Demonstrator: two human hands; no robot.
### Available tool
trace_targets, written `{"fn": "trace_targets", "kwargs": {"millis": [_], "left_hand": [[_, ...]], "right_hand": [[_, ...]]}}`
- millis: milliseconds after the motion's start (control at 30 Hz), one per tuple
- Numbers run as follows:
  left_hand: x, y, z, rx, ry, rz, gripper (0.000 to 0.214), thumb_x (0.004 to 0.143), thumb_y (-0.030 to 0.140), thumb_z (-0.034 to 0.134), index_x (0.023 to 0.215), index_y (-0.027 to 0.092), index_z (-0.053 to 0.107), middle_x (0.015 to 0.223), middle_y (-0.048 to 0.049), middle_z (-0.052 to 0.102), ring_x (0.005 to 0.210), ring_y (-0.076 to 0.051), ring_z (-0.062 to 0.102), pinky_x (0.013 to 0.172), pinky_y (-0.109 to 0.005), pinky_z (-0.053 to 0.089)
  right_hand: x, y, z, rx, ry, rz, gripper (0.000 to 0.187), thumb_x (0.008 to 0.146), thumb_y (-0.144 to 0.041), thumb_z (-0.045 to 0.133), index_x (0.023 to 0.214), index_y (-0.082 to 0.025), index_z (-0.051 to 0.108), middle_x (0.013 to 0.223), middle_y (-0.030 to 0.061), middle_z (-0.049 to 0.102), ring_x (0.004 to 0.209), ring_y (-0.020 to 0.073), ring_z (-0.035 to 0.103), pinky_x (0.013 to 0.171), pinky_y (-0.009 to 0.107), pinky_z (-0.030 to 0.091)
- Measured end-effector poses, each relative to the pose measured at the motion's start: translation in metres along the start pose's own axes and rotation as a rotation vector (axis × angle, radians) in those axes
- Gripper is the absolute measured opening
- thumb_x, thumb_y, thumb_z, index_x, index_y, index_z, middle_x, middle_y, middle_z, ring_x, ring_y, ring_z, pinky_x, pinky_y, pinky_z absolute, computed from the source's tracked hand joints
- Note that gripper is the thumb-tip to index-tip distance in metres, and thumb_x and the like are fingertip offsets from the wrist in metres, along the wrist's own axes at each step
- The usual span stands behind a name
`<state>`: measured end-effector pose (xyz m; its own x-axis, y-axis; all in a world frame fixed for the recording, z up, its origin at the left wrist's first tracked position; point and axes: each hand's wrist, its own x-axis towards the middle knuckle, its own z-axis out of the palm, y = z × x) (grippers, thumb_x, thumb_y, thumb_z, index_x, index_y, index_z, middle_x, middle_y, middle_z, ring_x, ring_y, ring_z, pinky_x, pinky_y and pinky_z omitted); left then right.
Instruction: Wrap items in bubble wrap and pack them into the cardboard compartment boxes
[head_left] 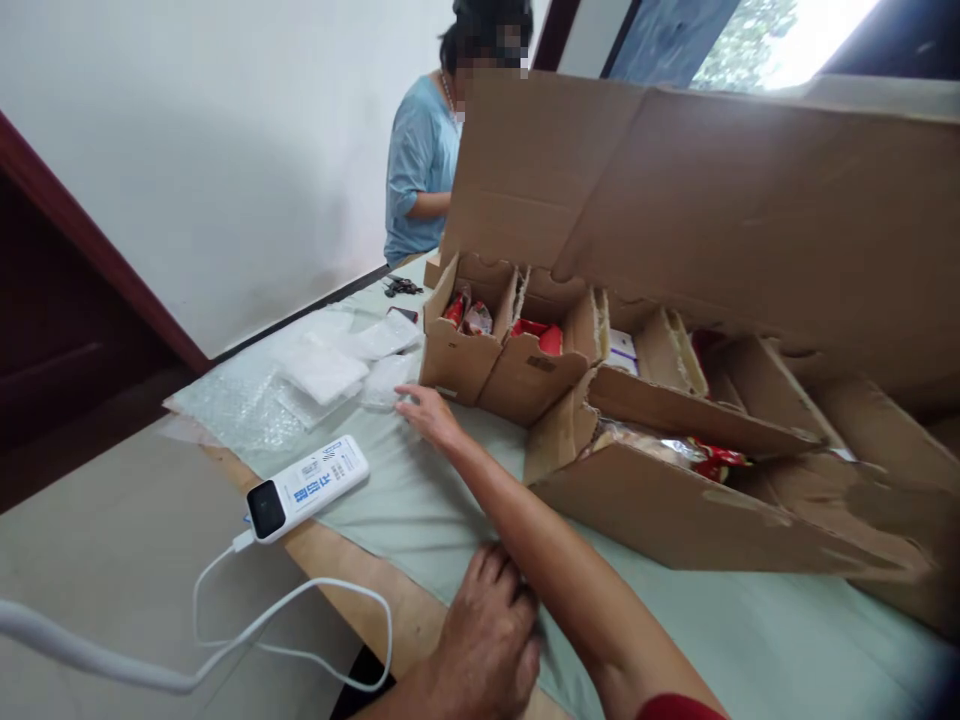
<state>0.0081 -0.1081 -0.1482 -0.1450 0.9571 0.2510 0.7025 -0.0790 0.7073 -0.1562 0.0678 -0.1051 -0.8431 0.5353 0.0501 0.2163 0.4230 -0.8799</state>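
My right hand (431, 415) is stretched across the table, fingers apart and holding nothing. Its fingertips are beside a small clear plastic packet (384, 385). More white and clear plastic bags (326, 368) lie just beyond, on a sheet of bubble wrap (259, 405). Close to the table's near edge, my left hand (491, 630) rests below my right forearm, its fingers curled closed. Nothing shows in it, though its palm is hidden.
Divided cardboard boxes (645, 500) holding red and clear packets fill the right side, a tall cardboard panel (712, 210) behind them. A white handheld device (309, 490) with a cable (300, 590) overhangs the near edge. Black scissors (403, 287) lie farther back. A person (421, 165) stands beyond.
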Motion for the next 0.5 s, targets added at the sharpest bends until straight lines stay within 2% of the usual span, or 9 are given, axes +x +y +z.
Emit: {"fn": "trace_targets", "kwargs": {"millis": [67, 167, 367, 500], "left_hand": [[0.001, -0.003, 0.002, -0.01, 0.004, 0.027, 0.057, 0.083, 0.028, 0.069, 0.139, 0.017, 0.059, 0.144, -0.0141, 0.057, 0.141, -0.034, 0.042, 0.127, -0.055, 0.027], [0.002, -0.006, 0.006, -0.018, 0.001, 0.026, 0.058, 0.085, 0.029, 0.067, 0.14, 0.016, 0.058, 0.145, -0.0165, 0.056, 0.142, -0.036, 0.041, 0.126, -0.059, 0.026], [0.0, -0.005, 0.006, -0.06, 0.002, -0.018, 0.049, 0.086, 0.027, 0.065, 0.134, 0.016, 0.062, 0.143, -0.0167, 0.058, 0.139, -0.035, 0.044, 0.125, -0.059, 0.03], [0.0, -0.001, 0.0, -0.072, 0.016, -0.046, 0.035, 0.086, 0.023, 0.064, 0.12, 0.014, 0.068, 0.139, -0.017, 0.059, 0.137, -0.034, 0.046, 0.122, -0.057, 0.034]], "right_hand": [[0.016, 0.004, 0.01, 0.026, 0.026, 0.011, 0.027, 0.078, -0.019, 0.071, 0.104, -0.023, 0.078, 0.091, 0.0017, 0.076, 0.08, 0.0178, 0.069, 0.08, 0.031, 0.056], [0.016, 0.005, 0.012, 0.065, 0.084, 0.011, 0.021, 0.081, -0.023, 0.066, 0.098, -0.02, 0.078, 0.086, 0.002, 0.075, 0.077, 0.0177, 0.068, 0.077, 0.03, 0.055], [-0.041, -0.006, -0.008, 0.112, 0.203, -0.061, 0.025, 0.088, -0.036, 0.059, 0.099, -0.02, 0.075, 0.098, 0.0051, 0.075, 0.088, 0.0197, 0.068, 0.077, 0.029, 0.053], [-0.064, -0.006, -0.02, 0.054, 0.118, -0.077, 0.029, 0.085, -0.033, 0.062, 0.106, -0.02, 0.076, 0.104, 0.0071, 0.076, 0.091, 0.0202, 0.069, 0.069, 0.027, 0.051]]}}
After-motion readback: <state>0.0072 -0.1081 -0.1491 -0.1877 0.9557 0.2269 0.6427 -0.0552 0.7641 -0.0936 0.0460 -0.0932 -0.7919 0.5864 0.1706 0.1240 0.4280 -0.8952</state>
